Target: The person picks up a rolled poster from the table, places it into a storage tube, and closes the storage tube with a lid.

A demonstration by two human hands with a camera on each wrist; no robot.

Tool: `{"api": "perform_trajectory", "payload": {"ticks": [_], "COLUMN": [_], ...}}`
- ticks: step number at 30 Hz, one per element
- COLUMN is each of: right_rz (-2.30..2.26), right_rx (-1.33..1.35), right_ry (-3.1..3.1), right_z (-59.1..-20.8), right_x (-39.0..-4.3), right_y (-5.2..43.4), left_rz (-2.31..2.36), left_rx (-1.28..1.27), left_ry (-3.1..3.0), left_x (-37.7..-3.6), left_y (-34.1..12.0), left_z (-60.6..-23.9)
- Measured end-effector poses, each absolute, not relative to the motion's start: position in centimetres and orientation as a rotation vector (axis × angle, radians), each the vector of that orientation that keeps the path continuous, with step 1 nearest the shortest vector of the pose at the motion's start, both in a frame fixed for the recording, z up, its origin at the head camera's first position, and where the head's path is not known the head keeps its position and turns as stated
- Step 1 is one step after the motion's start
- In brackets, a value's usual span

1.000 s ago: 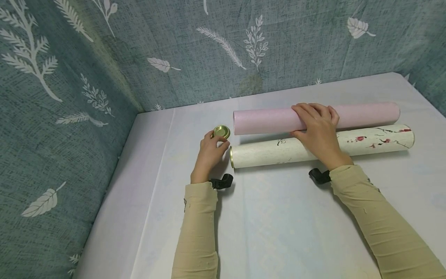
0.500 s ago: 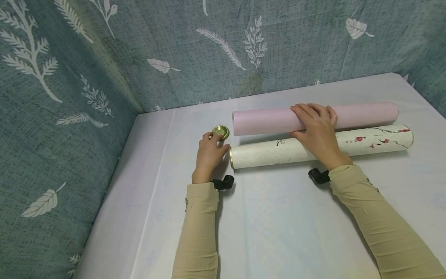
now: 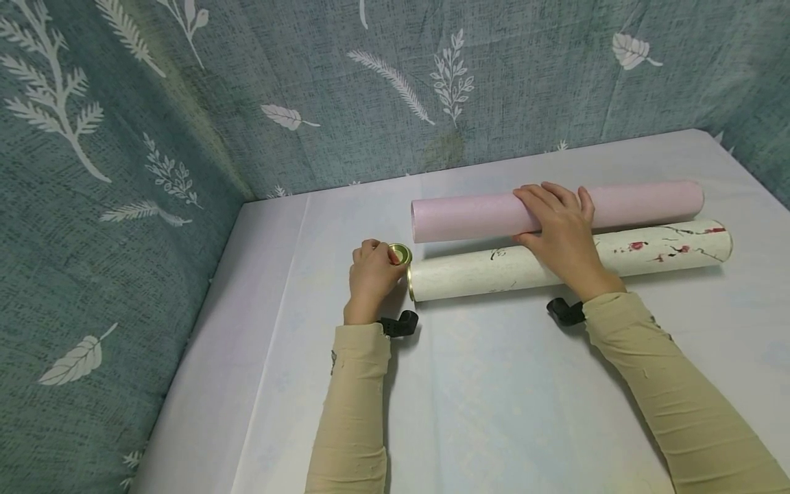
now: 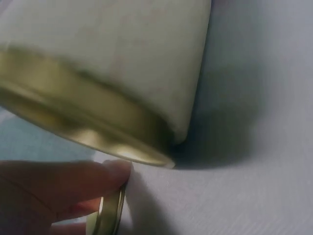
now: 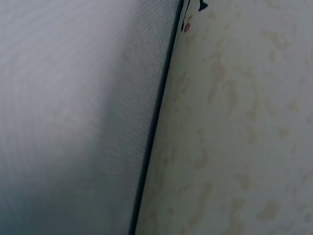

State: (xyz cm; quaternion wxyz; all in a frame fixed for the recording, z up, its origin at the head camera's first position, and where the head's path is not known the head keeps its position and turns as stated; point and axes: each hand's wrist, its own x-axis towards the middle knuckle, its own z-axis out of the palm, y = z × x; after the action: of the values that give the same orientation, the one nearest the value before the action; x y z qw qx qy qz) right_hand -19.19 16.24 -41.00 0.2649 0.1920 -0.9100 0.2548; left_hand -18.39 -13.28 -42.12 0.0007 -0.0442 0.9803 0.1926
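My left hand pinches a small round gold lid just beside the left end of a cream tube printed with dark branches and red blossoms. In the left wrist view the lid stands on edge behind the thumb, close to the gold rim at the tube's end. My right hand grips the middle of a pale pink tube, fingers over its top and thumb on the near side. That arm crosses over the cream tube. Only the cream tube and cloth show in the right wrist view.
Both tubes lie side by side on a table with a pale cloth. A green leaf-patterned curtain hangs behind and along the left side. Black wrist devices sit on both wrists.
My left hand has taken hold of the lid and drawn it nearer, towards the cream tube's end, tilting it. The pink tube has shifted very slightly left under my right hand.
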Motion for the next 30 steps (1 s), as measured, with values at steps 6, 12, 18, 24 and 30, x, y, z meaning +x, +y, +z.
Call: {"api": "perform_trajectory", "payload": {"ticks": [6,12,18,24,30], "right_rz": [0.687,0.690,0.691,0.703,0.708], "right_rx": [0.526,0.532,0.564,0.567,0.553], "right_ry": [-2.460,-2.450,-2.423,-2.426,-2.432], "right_z": [-40.99,-40.99,-41.02,-41.00,-41.02], "right_x": [-19.23,-19.22,-19.29,-19.36,-19.21], "right_y": [16.24,16.22,16.15,16.12,16.14], "left_rz": [0.556,0.704,0.991,0.975,1.022], "left_rx": [-0.121,-0.144,-0.206,-0.216,-0.226], "left_ry": [3.098,3.092,3.013,2.971,2.970], "left_x": [-18.34,-18.56,-18.82,-18.76,-18.72], "left_y": [-13.15,-13.36,-13.96,-14.08,-14.04], "left_z": [-41.94,-42.15,-42.44,-42.42,-42.42]}}
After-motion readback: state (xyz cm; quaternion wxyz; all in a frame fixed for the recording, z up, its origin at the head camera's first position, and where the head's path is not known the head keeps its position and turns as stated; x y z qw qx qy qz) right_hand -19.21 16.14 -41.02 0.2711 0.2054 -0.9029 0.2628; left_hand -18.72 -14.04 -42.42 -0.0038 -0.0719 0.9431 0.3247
